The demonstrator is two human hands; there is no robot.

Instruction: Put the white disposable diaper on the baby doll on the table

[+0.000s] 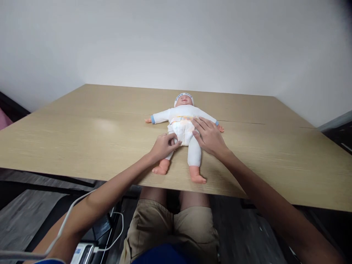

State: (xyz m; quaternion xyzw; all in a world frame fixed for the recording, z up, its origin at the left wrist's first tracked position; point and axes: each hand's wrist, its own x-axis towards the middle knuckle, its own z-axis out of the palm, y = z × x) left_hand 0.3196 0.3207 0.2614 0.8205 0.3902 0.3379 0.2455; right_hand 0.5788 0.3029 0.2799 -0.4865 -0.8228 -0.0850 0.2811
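Note:
A baby doll [184, 110] in a white outfit with blue cuffs and a printed white cap [184, 94] lies on its back, arms spread, feet toward me. Around its hips is a white diaper [183, 129] with a colourful printed waistband. My left hand [165, 146] is closed at the diaper's lower left edge, thumb and fingers pinched by the leg opening. Resting on the diaper's right side and the doll's hip, my right hand [210, 137] lies flat with its fingers stretched out. The doll's upper left leg is partly hidden behind my left hand.
The doll lies on a wooden table [82, 146], its feet close to the front edge. A pale wall [176, 44] stands behind. Below left, a white cable [121, 223] runs to a small device [82, 253] beside my legs.

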